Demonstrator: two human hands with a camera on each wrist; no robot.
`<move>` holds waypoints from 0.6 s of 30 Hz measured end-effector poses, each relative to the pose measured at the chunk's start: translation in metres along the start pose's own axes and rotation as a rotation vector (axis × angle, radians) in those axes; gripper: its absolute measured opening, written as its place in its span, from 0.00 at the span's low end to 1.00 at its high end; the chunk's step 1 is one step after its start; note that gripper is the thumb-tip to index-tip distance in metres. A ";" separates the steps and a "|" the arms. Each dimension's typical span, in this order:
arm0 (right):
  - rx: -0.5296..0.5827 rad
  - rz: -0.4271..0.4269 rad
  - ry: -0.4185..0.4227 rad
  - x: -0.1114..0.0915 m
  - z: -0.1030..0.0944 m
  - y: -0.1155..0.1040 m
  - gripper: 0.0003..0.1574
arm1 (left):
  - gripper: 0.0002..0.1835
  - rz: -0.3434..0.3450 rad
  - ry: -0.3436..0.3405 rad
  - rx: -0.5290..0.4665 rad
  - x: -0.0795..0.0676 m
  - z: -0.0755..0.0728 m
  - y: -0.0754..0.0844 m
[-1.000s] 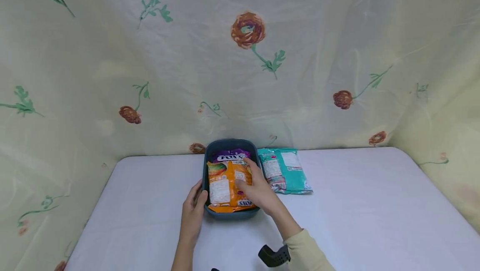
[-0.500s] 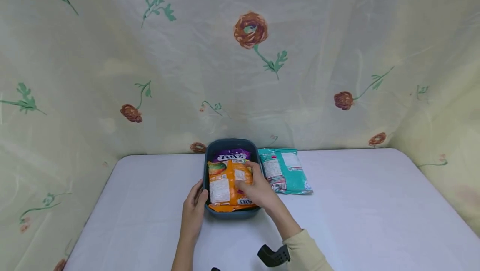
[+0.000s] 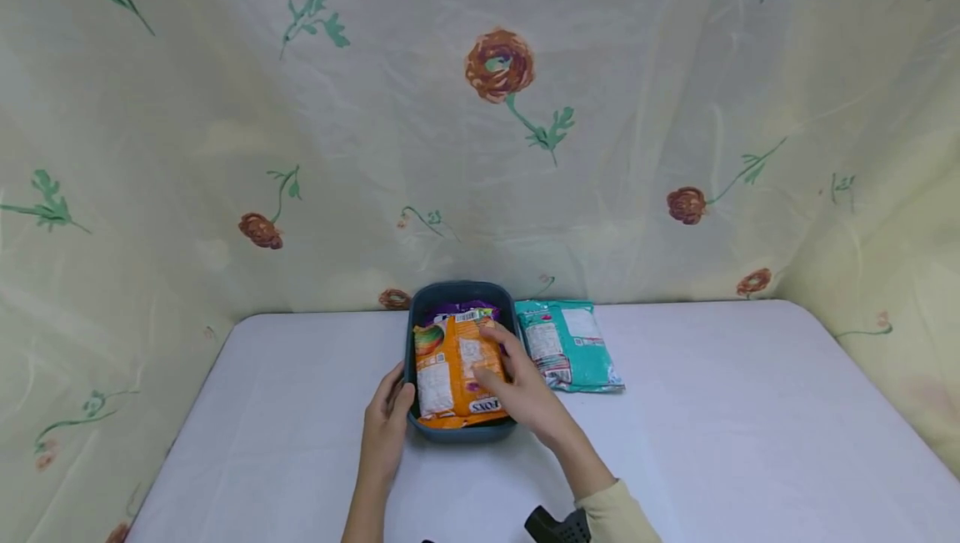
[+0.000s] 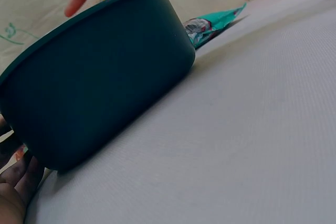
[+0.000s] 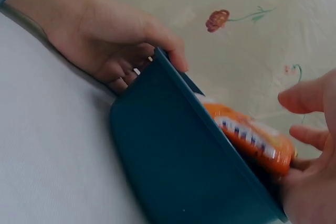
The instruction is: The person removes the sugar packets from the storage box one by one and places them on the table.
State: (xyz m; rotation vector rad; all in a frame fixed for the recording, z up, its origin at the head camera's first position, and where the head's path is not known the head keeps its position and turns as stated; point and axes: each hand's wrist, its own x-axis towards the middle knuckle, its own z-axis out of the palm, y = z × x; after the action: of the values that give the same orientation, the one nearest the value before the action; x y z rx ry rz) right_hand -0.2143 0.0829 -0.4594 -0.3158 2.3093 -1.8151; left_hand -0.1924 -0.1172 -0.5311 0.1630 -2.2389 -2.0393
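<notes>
A dark blue plastic bin (image 3: pixel 463 434) stands on the table. My left hand (image 3: pixel 386 426) grips its left wall, thumb over the rim and fingers against the outside, as the right wrist view shows. Inside lies an orange Fox's candy bag (image 3: pixel 438 376), on top of a purple bag (image 3: pixel 457 308) whose far edge peeks out. Over the orange bag's right side is my right hand (image 3: pixel 528 399), fingers and thumb spread apart. In the right wrist view, the lower fingers (image 5: pixel 302 166) meet the end of the orange bag.
A teal candy bag (image 3: pixel 577 351) lies flat just right of the bin. White cloth covers the table (image 3: pixel 735 409). A flowered curtain (image 3: pixel 600 193) hangs right behind the table's far edge. A black device (image 3: pixel 558 526) sits at my right wrist.
The orange bag has shifted slightly away from me and now covers the purple bag's Fox's label. My right thumb and fingers have eased off its surface. The left hand has stayed put.
</notes>
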 end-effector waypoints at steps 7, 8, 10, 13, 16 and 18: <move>0.087 0.003 -0.060 -0.001 -0.003 0.003 0.29 | 0.28 -0.010 0.008 0.008 0.001 0.001 -0.001; 0.091 0.003 -0.072 -0.001 -0.004 0.003 0.29 | 0.28 -0.013 0.011 0.010 0.001 0.001 -0.002; 0.086 -0.004 -0.094 -0.001 -0.004 0.004 0.29 | 0.28 -0.022 0.015 0.014 0.002 0.001 -0.003; 0.067 -0.016 -0.133 0.000 -0.004 0.004 0.31 | 0.28 -0.031 0.019 0.013 0.002 0.001 -0.004; 0.024 -0.042 -0.170 0.000 -0.004 0.005 0.36 | 0.27 -0.024 0.020 0.014 0.002 0.001 -0.003; -0.007 -0.069 -0.181 0.000 -0.003 0.006 0.37 | 0.27 -0.016 0.028 0.022 0.002 0.002 -0.003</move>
State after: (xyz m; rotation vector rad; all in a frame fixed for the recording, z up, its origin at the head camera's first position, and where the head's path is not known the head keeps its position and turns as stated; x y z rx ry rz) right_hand -0.2153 0.0877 -0.4647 -0.5437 2.2070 -1.7311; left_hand -0.1942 -0.1160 -0.5341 0.2105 -2.2505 -2.0080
